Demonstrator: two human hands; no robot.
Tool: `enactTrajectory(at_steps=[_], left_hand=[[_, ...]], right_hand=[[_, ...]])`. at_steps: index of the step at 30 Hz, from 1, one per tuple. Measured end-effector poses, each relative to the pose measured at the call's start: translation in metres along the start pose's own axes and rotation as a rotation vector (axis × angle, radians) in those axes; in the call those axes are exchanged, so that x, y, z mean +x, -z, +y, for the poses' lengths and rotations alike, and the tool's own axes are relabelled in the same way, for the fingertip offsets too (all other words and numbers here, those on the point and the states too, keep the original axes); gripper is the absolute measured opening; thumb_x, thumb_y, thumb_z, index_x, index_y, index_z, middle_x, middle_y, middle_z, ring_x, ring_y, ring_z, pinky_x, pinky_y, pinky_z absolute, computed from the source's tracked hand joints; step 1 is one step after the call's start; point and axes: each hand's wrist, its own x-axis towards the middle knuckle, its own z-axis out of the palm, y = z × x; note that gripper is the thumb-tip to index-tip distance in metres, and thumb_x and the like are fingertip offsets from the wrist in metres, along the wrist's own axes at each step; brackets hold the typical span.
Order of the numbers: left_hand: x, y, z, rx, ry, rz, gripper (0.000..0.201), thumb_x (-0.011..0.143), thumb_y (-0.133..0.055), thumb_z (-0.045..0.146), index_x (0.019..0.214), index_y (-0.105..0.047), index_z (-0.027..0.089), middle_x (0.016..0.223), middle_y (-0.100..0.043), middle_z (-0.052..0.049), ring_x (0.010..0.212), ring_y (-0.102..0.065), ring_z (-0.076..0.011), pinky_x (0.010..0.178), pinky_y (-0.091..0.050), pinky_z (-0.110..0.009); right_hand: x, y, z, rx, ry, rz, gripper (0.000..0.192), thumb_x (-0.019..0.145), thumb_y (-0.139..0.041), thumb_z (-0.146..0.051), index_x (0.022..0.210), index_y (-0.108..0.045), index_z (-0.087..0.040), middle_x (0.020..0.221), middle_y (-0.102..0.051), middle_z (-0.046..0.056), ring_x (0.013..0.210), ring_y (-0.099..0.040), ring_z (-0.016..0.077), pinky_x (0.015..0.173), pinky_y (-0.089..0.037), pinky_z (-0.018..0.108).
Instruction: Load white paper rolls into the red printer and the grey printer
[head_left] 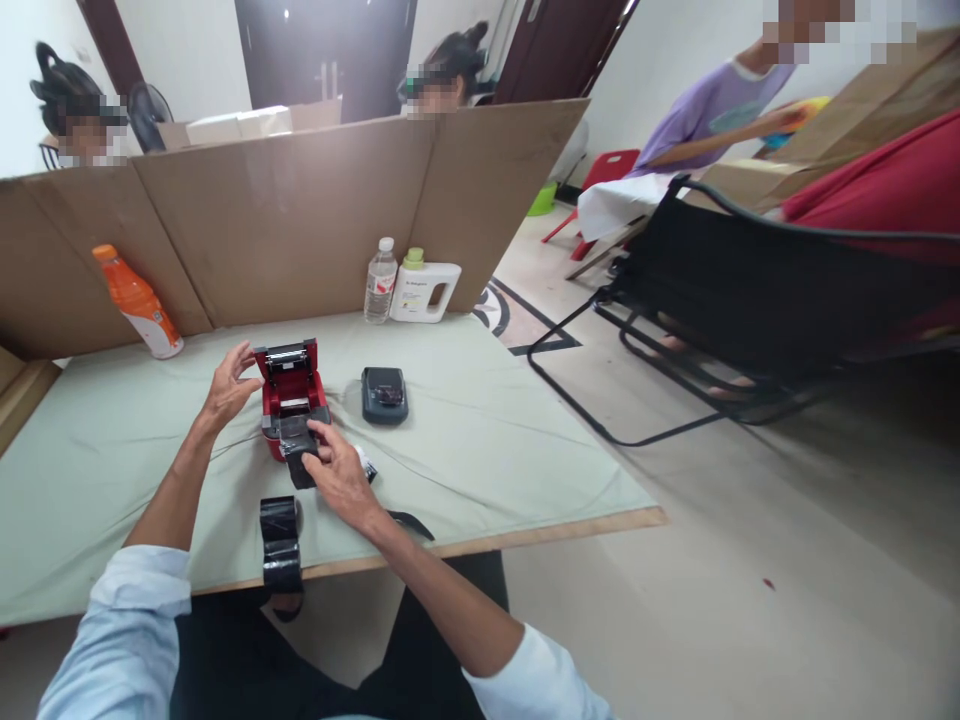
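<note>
A small red and black printer (319,408) stands on the table with its lid (289,358) raised and its red inside showing. My left hand (226,385) is beside the lid's left edge, fingers apart; whether it touches the lid I cannot tell. My right hand (335,468) is closed on a dark plastic-wrapped roll (298,450), just in front of the printer's opening. Two more shiny black wrapped rolls (280,519) lie at the table's front edge. A small white and black item (367,465) lies partly hidden behind my right hand.
A dark boxy device (384,396) lies right of the printer. Along the cardboard screen (300,220) stand an orange bottle (139,300), a clear water bottle (381,282) and a white jug (424,290). A black folding chair (750,300) is on the right. Other people sit beyond.
</note>
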Motion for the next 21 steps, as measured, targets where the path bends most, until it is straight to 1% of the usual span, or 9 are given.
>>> enactTrajectory(at_steps=[2, 5, 7, 9, 12, 14, 17, 21], left_hand=[[-0.007, 0.000, 0.003, 0.035, -0.013, -0.054, 0.070, 0.073, -0.075, 0.030, 0.139, -0.058, 0.018, 0.138, -0.065, -0.017, 0.132, -0.061, -0.0338, 0.099, -0.058, -0.045], [-0.031, 0.005, 0.012, 0.176, -0.093, -0.099, 0.062, 0.080, -0.075, 0.040, 0.137, -0.061, 0.021, 0.141, -0.063, -0.015, 0.131, -0.062, -0.0314, 0.100, -0.057, -0.046], [-0.048, 0.009, 0.017, 0.278, -0.156, -0.150, 0.065, 0.079, -0.079, 0.047, 0.138, -0.061, 0.024, 0.145, -0.059, -0.014, 0.133, -0.060, -0.0312, 0.099, -0.059, -0.045], [-0.061, 0.013, 0.021, 0.365, -0.215, -0.226, 0.073, 0.077, -0.083, 0.052, 0.141, -0.060, 0.026, 0.149, -0.056, -0.014, 0.136, -0.057, -0.0323, 0.098, -0.059, -0.045], [-0.072, 0.015, 0.019, 0.468, -0.302, -0.296, 0.078, 0.074, -0.087, 0.052, 0.142, -0.060, 0.026, 0.151, -0.055, -0.014, 0.140, -0.054, -0.0334, 0.109, -0.054, -0.050], [-0.076, 0.014, 0.016, 0.517, -0.336, -0.295, 0.073, 0.075, -0.087, 0.047, 0.140, -0.061, 0.027, 0.150, -0.055, -0.013, 0.139, -0.055, -0.0332, 0.116, -0.048, -0.052], [-0.081, 0.008, 0.009, 0.558, -0.346, -0.267, 0.065, 0.077, -0.085, 0.039, 0.137, -0.064, 0.027, 0.148, -0.057, -0.012, 0.137, -0.057, -0.0324, 0.117, -0.048, -0.050], [-0.088, 0.002, 0.003, 0.575, -0.372, -0.227, 0.064, 0.077, -0.085, 0.035, 0.137, -0.064, 0.027, 0.149, -0.056, -0.012, 0.139, -0.056, -0.0321, 0.117, -0.048, -0.049]], right_hand=[[-0.004, -0.002, 0.003, -0.042, 0.005, -0.014, 0.051, 0.082, -0.064, -0.029, 0.132, -0.061, -0.021, 0.073, -0.068, -0.004, 0.060, -0.062, 0.0135, 0.060, -0.056, 0.028], [-0.007, -0.002, 0.005, -0.075, 0.012, -0.017, 0.050, 0.083, -0.063, -0.030, 0.132, -0.062, -0.022, 0.079, -0.070, -0.001, 0.062, -0.062, 0.0147, 0.060, -0.057, 0.029], [-0.008, -0.001, 0.004, -0.094, 0.026, -0.010, 0.051, 0.083, -0.063, -0.030, 0.134, -0.062, -0.021, 0.082, -0.072, 0.001, 0.067, -0.065, 0.0165, 0.063, -0.058, 0.030], [-0.009, 0.000, 0.004, -0.114, 0.037, -0.005, 0.052, 0.083, -0.064, -0.030, 0.135, -0.063, -0.021, 0.084, -0.072, 0.002, 0.072, -0.066, 0.0176, 0.067, -0.059, 0.031], [-0.010, 0.000, 0.002, -0.125, 0.042, -0.004, 0.051, 0.083, -0.066, -0.030, 0.133, -0.065, -0.021, 0.086, -0.072, 0.003, 0.076, -0.068, 0.0186, 0.071, -0.059, 0.032], [-0.010, 0.000, 0.001, -0.112, 0.036, -0.007, 0.050, 0.082, -0.067, -0.030, 0.131, -0.067, -0.022, 0.089, -0.073, 0.004, 0.077, -0.068, 0.0194, 0.070, -0.059, 0.032], [-0.012, 0.001, -0.001, -0.129, 0.030, -0.016, 0.049, 0.082, -0.068, -0.031, 0.131, -0.068, -0.024, 0.090, -0.074, 0.004, 0.074, -0.068, 0.0196, 0.069, -0.059, 0.033], [-0.015, 0.006, -0.008, -0.296, 0.078, -0.001, 0.045, 0.086, -0.064, -0.031, 0.130, -0.070, -0.023, 0.084, -0.073, 0.003, 0.067, -0.065, 0.0178, 0.069, -0.057, 0.032]])
